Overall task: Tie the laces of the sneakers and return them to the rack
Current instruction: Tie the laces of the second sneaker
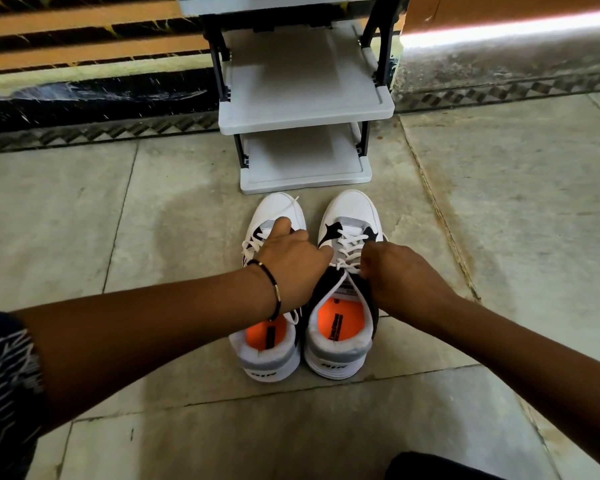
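The right hand (400, 271) is curled at the throat of the right sneaker (343, 289), its fingers bunched where the laces (349, 247) come out of the top eyelets. They look pinched on a lace end there, though the knuckles hide the fingertips, so whether the hand truly holds the lace cannot be told. The left hand (291, 258) reaches across the left sneaker (274, 306) with its fingers bent and its thumb raised. Its fingertips lie near the inner edge of the right sneaker's lacing; what they hold, if anything, is hidden beneath the palm.

Both hands meet over the right sneaker, one on each side of its tongue, so that shoe looks to be the one in hand. The right hand is the nearer to its lace; the left must cross over the other shoe to reach it. The loose ends lie ahead of the hands, toward the toe.

The two sneakers stand side by side on the floor (118, 237), touching or very nearly so, heels toward the person and toes pointing away at the rack (305, 116). Their long axes run near parallel, straight from the person to the rack. The left sneaker's lace trails loose over its toe, untied. The rack stands just beyond the toes, its shelves bare.
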Motion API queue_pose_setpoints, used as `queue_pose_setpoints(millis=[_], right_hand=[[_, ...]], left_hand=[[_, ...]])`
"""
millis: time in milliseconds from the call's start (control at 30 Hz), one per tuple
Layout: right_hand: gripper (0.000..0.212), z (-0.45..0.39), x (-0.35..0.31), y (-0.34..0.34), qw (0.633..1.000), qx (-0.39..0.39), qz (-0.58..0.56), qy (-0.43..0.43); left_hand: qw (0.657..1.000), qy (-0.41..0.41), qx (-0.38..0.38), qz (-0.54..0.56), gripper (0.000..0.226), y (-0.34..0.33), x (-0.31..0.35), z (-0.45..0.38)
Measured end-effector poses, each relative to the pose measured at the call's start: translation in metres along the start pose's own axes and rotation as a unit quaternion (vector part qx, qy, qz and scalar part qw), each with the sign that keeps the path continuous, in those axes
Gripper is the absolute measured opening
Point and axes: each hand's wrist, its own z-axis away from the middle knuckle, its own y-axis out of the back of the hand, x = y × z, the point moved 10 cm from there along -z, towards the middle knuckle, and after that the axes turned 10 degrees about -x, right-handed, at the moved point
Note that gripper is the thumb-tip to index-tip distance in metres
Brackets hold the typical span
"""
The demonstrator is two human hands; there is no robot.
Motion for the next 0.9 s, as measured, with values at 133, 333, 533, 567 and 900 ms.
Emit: queue_pose_setpoints(millis=[133, 333, 533, 567, 900], right_hand=[[0.022, 0.007, -0.003, 0.006, 0.995, 0.012, 0.089, 0.031], [0.05, 0.009, -0.002, 0.021, 0.977, 0.068, 0.196, 0.047], [0.044, 0.006, 0.006, 0.007, 0.985, 0.03, 0.165, 0.034], [0.041, 0.006, 0.006, 0.003, 0.987, 0.02, 0.157, 0.031], [0.042, 0.01, 0.001, 0.025, 0.978, 0.082, 0.189, 0.036]], left_hand=[[1.0, -0.028, 0.008, -0.008, 0.032, 0.009, -0.006, 0.001], [0.999, -0.033, 0.026, -0.029, 0.03, 0.014, -0.017, 0.001], [0.999, -0.047, -0.003, -0.027, 0.029, 0.0, -0.013, 0.002], [0.998, -0.051, -0.005, -0.033, 0.03, -0.004, -0.011, 0.003], [0.999, -0.026, -0.006, -0.037, 0.026, 0.009, -0.026, -0.003]])
